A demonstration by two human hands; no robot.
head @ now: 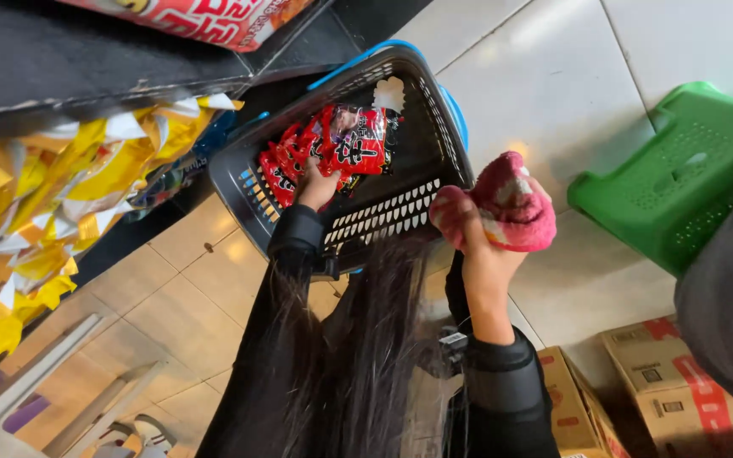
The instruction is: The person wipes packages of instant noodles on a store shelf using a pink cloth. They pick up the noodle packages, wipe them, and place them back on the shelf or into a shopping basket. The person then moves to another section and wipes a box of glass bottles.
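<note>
Left hand (pixel 316 188) grips red noodle packets (pixel 332 148) inside dark basket (pixel 447 127) on floor. Right hand (pixel 481 254) clutches pink cloth (pixel 511 203), raised beside basket rim. Several packets remain in basket; yellow snack bags (pixel 61 187) fill shelf left. Green stool (pixel 680 178), cardboard boxes (pixel 655 382) nearby.

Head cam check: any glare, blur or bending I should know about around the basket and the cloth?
Head view: soft glare on the pale floor tiles; pink cloth in the right hand slightly blurred; red packets in the dark basket fairly sharp; edges bend wide-angle.
</note>
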